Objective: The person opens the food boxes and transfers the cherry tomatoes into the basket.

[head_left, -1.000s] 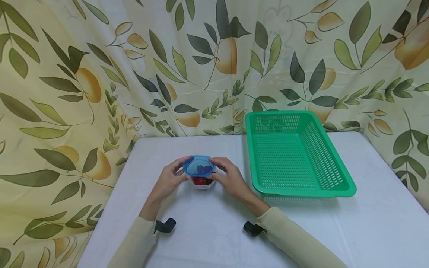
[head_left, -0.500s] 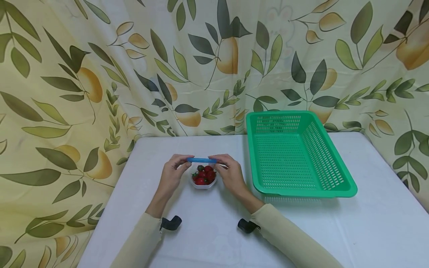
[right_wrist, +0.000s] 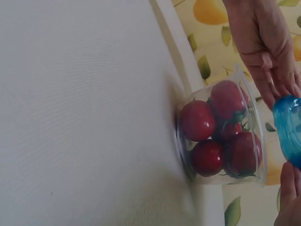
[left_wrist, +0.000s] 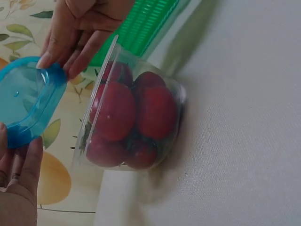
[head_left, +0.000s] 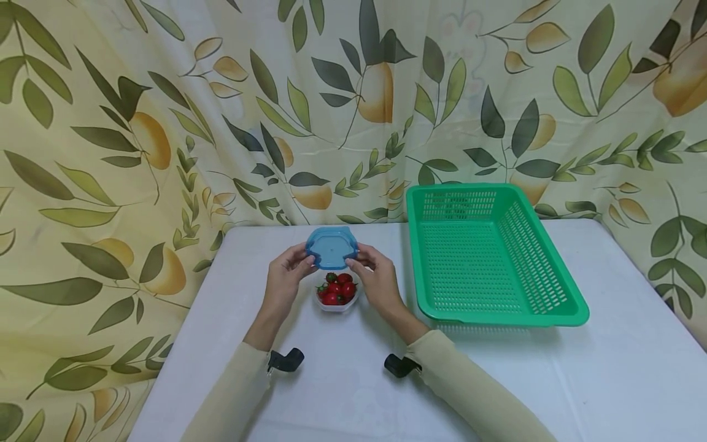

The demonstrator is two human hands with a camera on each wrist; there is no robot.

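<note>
My left hand (head_left: 284, 279) and right hand (head_left: 379, 279) pinch a translucent blue plastic lid (head_left: 331, 248) by its two sides. The lid is tipped up, its plain raised-rim face toward the head camera. Just below and in front of it, a small clear plastic container (left_wrist: 175, 117) stands without cover on the table. Several red cherry tomatoes (head_left: 335, 288) with green stems fill it. In the left wrist view, thumb and fingers clasp the lid's edges above the container's rim. The right wrist view cuts off part of the lid (right_wrist: 291, 132).
A large green perforated basket (head_left: 558, 320) sits right of the hands on the white-covered table (head_left: 342, 393). Behind the table's far edge hangs a curtain (head_left: 221, 123) printed with leaves and fruit. A black wrist camera (head_left: 287, 360) projects from each sleeve.
The lid has come up off the container and away toward the far edge, turning from its printed face through edge-on to its plain face. The tomatoes are now uncovered.
</note>
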